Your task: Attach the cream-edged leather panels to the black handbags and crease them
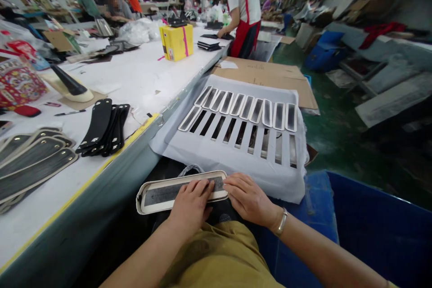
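Observation:
A long cream strap piece (158, 194) with a dark grey centre lies across my lap. My left hand (191, 204) rests on its right half, fingers curled and pressing down on the dark centre. My right hand (248, 198) lies at the strap's right end, fingers together and touching its edge. A bracelet sits on my right wrist. Just beyond, a white sheet (232, 162) carries two rows of similar strap pieces (248, 109), the near row dark, the far row cream-edged.
A long white worktable (141, 81) runs along the left with black strap pieces (104, 128), grey-and-cream pieces (30, 162) and a yellow box (177, 41). A person in a red apron (243, 9) stands at the far end. A blue bin (371, 229) is at right. Cardboard (270, 74) lies beyond the sheet.

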`<state>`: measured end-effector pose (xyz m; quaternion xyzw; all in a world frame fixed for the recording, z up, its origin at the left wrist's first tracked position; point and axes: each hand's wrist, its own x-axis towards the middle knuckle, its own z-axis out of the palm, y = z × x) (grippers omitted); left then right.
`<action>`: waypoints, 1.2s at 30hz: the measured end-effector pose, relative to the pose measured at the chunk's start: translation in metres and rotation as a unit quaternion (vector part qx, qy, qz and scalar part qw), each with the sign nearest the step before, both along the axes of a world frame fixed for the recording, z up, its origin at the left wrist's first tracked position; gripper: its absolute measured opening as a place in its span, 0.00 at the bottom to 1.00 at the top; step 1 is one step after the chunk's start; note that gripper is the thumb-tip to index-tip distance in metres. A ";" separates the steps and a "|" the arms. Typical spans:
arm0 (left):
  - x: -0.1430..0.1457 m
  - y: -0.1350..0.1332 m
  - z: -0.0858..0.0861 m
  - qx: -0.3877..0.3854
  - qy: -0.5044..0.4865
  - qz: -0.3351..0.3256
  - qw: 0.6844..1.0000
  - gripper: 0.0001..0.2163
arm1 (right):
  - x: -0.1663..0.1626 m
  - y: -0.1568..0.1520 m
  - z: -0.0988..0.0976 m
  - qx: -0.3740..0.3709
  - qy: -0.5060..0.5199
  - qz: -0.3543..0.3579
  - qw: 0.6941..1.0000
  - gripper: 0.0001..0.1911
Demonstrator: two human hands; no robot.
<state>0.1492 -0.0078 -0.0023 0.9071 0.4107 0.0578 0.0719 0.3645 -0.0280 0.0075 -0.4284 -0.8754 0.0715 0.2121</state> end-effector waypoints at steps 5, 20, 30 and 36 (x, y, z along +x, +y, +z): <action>-0.007 0.002 -0.004 -0.007 -0.009 -0.005 1.000 0.26 | 0.003 -0.004 -0.011 0.004 -0.010 0.000 1.000 0.13; -0.019 0.010 -0.003 0.060 0.052 -0.121 0.990 0.19 | 0.001 -0.013 -0.023 -0.041 0.026 -0.017 0.999 0.12; -0.021 0.010 -0.005 0.054 0.048 -0.138 0.988 0.19 | -0.007 -0.013 -0.007 -0.026 0.006 -0.021 0.999 0.15; -0.018 0.005 -0.005 0.023 0.010 -0.097 0.995 0.20 | -0.021 0.003 0.001 0.065 -0.032 -0.007 0.997 0.18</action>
